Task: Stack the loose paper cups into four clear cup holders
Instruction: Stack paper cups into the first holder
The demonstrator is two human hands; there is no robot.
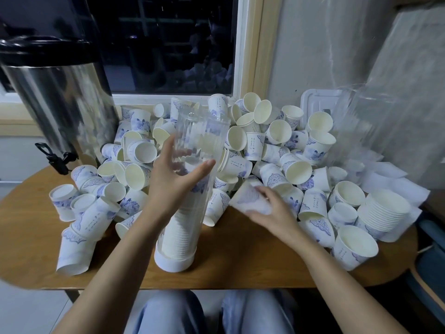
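A tall clear cup holder (192, 141) with a white base (173, 260) stands at the middle of the wooden table (240, 263), its lower part filled with stacked paper cups. My left hand (173, 179) grips the tube at mid-height, fingers and thumb curled round it. Just to its right, my right hand (272, 210) holds a white-and-blue paper cup (248, 200) lying on its side; the cup is blurred. A large heap of loose paper cups (277, 145) covers the table behind and on both sides.
A steel drinks urn (60, 100) with a black tap stands at the back left. More clear holders (366, 121) and a white lid (317, 102) stand at the back right by the wall. A nested cup stack (382, 213) lies at the right. My knees are under the front edge.
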